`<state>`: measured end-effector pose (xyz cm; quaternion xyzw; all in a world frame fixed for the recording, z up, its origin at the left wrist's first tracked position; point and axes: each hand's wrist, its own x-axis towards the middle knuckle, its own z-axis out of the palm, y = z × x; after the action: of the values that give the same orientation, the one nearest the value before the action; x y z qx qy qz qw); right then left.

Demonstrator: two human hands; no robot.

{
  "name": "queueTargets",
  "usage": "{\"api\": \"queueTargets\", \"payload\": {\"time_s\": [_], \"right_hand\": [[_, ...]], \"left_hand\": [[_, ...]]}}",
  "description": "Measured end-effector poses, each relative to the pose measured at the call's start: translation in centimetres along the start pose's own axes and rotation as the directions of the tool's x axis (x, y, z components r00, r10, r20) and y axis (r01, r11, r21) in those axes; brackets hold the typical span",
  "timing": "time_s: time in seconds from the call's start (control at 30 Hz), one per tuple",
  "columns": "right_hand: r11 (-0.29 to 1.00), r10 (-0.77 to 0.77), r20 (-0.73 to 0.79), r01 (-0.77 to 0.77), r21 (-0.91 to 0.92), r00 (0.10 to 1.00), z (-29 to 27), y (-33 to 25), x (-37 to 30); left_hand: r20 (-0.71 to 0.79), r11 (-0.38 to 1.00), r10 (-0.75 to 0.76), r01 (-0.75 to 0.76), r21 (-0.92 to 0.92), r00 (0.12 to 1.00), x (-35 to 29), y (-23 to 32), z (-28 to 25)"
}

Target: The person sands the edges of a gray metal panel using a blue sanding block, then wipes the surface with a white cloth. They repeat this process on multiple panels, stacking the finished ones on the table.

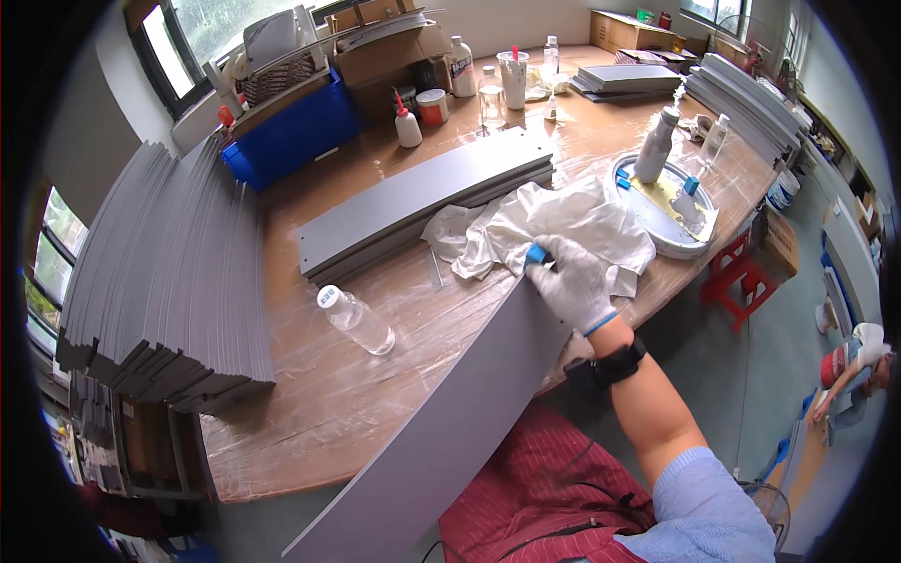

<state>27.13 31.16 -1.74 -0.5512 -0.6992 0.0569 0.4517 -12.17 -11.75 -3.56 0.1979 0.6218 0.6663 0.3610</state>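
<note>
My right hand (pixel 574 284), in a white knit glove with a blue cuff, pinches a small blue block (pixel 538 255), perhaps a sponge. It is at the far end of a long flat grey panel (pixel 441 422). The panel slants from the table's front edge down toward my lap. My left hand does not show; the panel may hide it. Just beyond my right hand lies a crumpled white cloth (pixel 554 225). Right of the cloth, a round lid-like tray (pixel 664 235) holds yellowish-grey paste, small blue blocks and a grey bottle (pixel 655 145).
A clear bottle (pixel 357 319) stands left of the panel. Stacked grey panels (pixel 422 202) lie mid-table, with a tall panel stack (pixel 160 281) at left. Bottles and a blue bin (pixel 291 131) line the back. A red stool (pixel 741 281) stands at right; another person (pixel 849 375) is far right.
</note>
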Motion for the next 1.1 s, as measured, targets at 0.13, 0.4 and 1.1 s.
{"api": "queueTargets", "payload": {"time_s": [0.13,0.4,1.1], "right_hand": [[0.872,0.332,0.140,-0.360,0.332,0.933,0.0,4.0,2.9],[0.830,0.340,0.394,-0.470,0.300,0.854,1.2,3.0,1.2],[0.977,0.189,0.096,-0.198,0.084,0.977,-5.0,3.0,-6.4]], "left_hand": [[-0.012,0.992,-0.115,0.115,-0.055,0.993,1.4,-1.4,-1.8],[-0.141,0.980,-0.195,0.187,-0.068,0.971,2.5,-2.4,-2.1],[-0.382,0.853,-0.497,0.520,-0.048,0.779,2.9,-1.5,0.8]]}}
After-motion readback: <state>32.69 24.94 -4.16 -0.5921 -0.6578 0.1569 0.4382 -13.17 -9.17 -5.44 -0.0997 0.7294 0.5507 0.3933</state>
